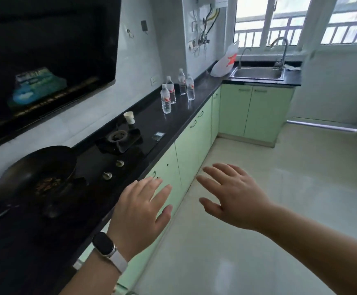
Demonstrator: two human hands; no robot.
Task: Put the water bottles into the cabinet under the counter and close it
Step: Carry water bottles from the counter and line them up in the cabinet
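Several clear water bottles (166,99) with red-and-white labels stand upright on the black counter (179,122), far ahead of me near the wall. Below the counter runs a row of light green cabinet doors (194,143), all shut. My left hand (140,211), with a watch on the wrist, hovers open over the counter's front edge by the stove. My right hand (232,196) is held out open above the floor, fingers spread. Neither hand touches anything, and both are well short of the bottles.
A gas hob (118,139) with two knobs and a dark pan (39,173) of food lie to my left under a black hood. A paper cup (129,117) stands past the burner. A steel sink (258,73), taps and a plastic bag (224,62) are at the far end. Pale tiled floor stretches to the right.
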